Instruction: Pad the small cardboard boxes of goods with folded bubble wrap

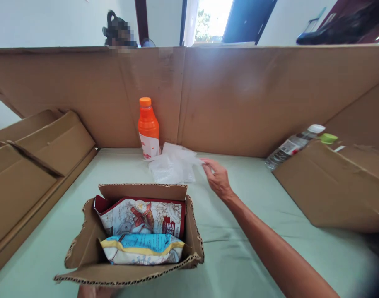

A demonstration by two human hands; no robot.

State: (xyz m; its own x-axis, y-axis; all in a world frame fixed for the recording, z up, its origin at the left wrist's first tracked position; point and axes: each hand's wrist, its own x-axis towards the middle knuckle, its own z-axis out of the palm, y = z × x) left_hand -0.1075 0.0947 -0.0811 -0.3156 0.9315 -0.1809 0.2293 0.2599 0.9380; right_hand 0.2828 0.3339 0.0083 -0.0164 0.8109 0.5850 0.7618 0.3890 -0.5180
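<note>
My right hand (pixel 218 178) pinches the edge of a clear bubble wrap sheet (pixel 173 167) between thumb and fingertips. Part of the wrap lies on the table and part is lifted, close to the foot of an orange-capped bottle (pixel 148 128). Nearer to me stands an open cardboard box (pixel 142 191) with its flaps out. Inside it are a red and white printed pouch (pixel 142 217) and, in front, a blue, yellow and white packet (pixel 142 248). Only a bit of my left hand (pixel 94 291) shows, at the box's near flap; its fingers are hidden.
A tall cardboard wall (pixel 239 99) closes off the back of the green table (pixel 239 260). On the right, another carton (pixel 335 190) holds a leaning clear bottle (pixel 295 145) and a green-capped item (pixel 328 138). Folded cardboard (pixel 37 169) lines the left. Behind the wall, a person's head (pixel 118 31) shows.
</note>
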